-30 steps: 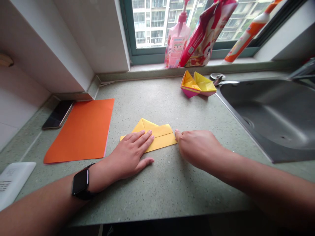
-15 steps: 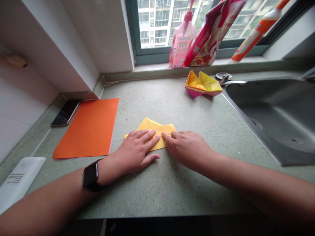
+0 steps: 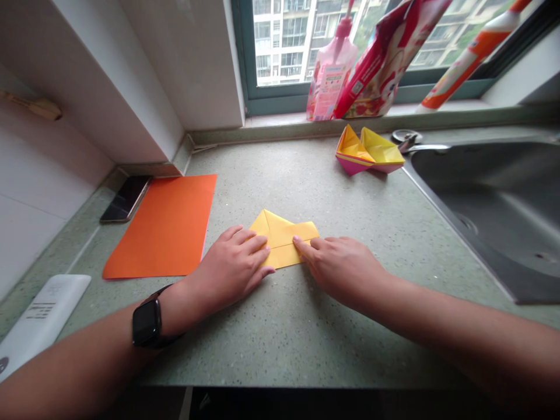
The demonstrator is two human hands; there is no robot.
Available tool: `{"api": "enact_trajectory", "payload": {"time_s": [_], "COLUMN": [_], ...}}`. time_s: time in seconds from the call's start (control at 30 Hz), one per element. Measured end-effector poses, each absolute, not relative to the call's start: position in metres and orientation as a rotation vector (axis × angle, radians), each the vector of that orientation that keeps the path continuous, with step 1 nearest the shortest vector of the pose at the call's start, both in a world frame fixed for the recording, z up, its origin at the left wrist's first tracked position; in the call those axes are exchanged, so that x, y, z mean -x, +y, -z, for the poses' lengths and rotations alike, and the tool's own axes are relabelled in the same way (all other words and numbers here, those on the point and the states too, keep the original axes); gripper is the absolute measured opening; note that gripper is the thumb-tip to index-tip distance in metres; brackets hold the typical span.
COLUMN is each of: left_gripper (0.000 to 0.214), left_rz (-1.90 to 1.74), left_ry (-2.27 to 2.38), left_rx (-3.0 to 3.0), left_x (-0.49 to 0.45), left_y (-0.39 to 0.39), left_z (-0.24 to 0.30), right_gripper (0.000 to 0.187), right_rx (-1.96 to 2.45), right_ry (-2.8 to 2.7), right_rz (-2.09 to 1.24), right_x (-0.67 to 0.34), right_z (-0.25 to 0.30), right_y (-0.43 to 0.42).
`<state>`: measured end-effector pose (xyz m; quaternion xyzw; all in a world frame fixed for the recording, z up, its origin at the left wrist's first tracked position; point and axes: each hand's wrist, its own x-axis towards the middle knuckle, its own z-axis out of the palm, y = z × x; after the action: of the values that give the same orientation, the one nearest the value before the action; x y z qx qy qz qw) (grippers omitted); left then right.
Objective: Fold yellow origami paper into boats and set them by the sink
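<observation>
Left hand (image 3: 236, 259) has slid toward the left end of the yellow paper (image 3: 280, 233) since half a second ago, so more of it shows. It's lying on the speckled desk (image 3: 280, 332) between both hands, smooth, folded into a pointy peak with a crease running lengthwise below. Left fingers are loosely spread over it. Right hand (image 3: 343, 263) has its index pressed by the crease, rest curled, can't tell if they're gripping.

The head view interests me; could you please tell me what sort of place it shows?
Probably a kitchen: a metal sink is set into the speckled counter, and a pump bottle stands on the windowsill.
</observation>
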<state>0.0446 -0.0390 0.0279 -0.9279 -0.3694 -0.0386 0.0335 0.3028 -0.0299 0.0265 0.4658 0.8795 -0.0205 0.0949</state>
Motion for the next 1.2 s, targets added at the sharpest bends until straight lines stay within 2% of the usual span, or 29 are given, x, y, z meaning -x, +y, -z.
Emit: {"api": "enact_trajectory", "payload": {"time_s": [0.2,0.57,0.8,0.97,1.2], "left_gripper": [0.031,0.035,0.034,0.034,0.032], "left_rz": [-0.01,-0.06,-0.297,-0.271,-0.085], "left_ry": [-1.201,-1.315,-1.534,-1.652,-1.522], "left_rx": [2.837,2.817,2.816,2.803,2.77], "left_x": [-0.04,-0.029,-0.009,0.005,0.016], "left_y": [-0.042,-0.045,-0.047,-0.054,-0.063], "left_z": [-0.039,-0.045,-0.061,-0.061,-0.058], "right_gripper": [0.055,0.059,0.061,0.06,0.06], "right_rx": [-1.359,-1.369,-1.356,-1.375,-1.387], "right_ry": [2.538,2.532,2.497,2.523,2.555], "right_rz": [0.075,0.111,0.119,0.111,0.117], "right_x": [-0.302,-0.303,-0.301,-0.302,-0.301], "right_z": [-0.03,-0.029,-0.032,-0.029,-0.026], "right_y": [-0.03,-0.029,-0.028,-0.028,-0.026]}}
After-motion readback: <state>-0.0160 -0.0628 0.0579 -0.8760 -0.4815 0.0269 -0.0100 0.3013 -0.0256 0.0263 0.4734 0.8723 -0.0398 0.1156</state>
